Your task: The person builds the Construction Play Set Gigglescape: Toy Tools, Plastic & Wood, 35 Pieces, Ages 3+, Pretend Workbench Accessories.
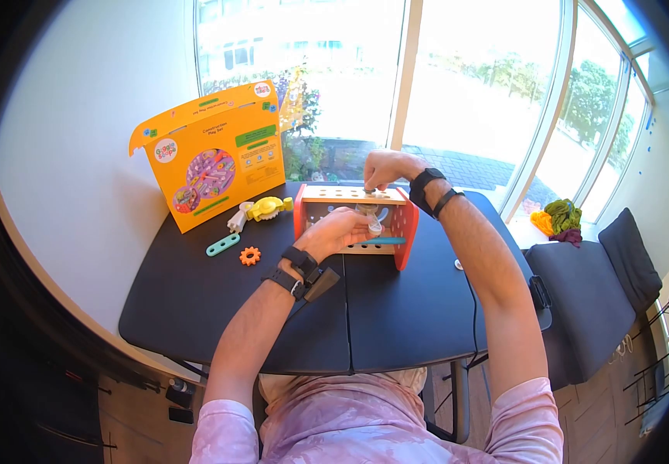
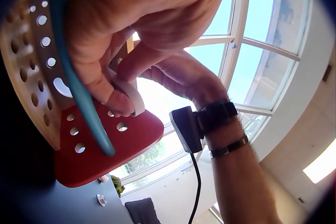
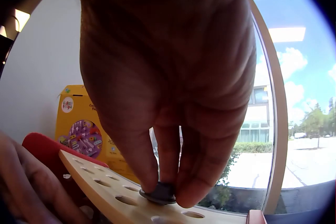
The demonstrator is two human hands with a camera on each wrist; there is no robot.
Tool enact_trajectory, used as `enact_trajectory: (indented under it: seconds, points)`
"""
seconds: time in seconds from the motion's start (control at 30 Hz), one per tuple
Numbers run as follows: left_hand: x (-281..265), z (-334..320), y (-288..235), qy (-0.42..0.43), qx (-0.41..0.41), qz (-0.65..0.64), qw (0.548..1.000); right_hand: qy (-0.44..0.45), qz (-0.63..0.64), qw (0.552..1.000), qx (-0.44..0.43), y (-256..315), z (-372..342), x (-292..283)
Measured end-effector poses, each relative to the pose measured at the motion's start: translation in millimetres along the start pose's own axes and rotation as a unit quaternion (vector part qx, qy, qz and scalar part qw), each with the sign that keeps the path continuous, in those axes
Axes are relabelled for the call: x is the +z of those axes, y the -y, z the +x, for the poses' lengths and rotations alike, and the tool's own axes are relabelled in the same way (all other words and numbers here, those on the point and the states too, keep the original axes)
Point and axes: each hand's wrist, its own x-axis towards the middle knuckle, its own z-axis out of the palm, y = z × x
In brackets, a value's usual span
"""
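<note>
A wooden toy workbench with red end panels (image 1: 405, 236) and perforated boards stands on the black table. My right hand (image 1: 390, 168) reaches over its top board (image 3: 113, 184). The fingertips pinch a dark grey, round-headed piece (image 3: 159, 194) right at a hole in that board. Below the top board, my left hand (image 1: 340, 230) holds a small white ring-shaped piece (image 2: 131, 95) between thumb and fingers, at the bench's open front. A blue bar (image 2: 84, 100) runs along the front of the bench, beside the left fingers. The grey piece's lower part is hidden.
A yellow toy box (image 1: 218, 166) stands at the back left. Near it lie a yellow piece (image 1: 268, 207), a white piece (image 1: 238, 220), a turquoise strip with holes (image 1: 223, 245) and an orange gear (image 1: 250, 256). A grey chair (image 1: 582, 298) stands to the right.
</note>
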Motion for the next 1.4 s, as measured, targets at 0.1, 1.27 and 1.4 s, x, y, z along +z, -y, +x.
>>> enact_trajectory:
  seconds: [0.1, 1.27, 1.4]
  points:
    - [0, 0, 0, 0.001, -0.004, 0.003, 1.000, -0.013, -0.030, 0.999, -0.005, 3, -6, 0]
    - [3, -8, 5, 0.010, 0.068, -0.018, 0.998, -0.037, -0.068, 0.995, 0.067, 14, -3, -2]
    - [6, -12, 3, -0.005, 0.061, -0.023, 0.998, -0.014, -0.070, 0.997, 0.029, 15, -8, -6]
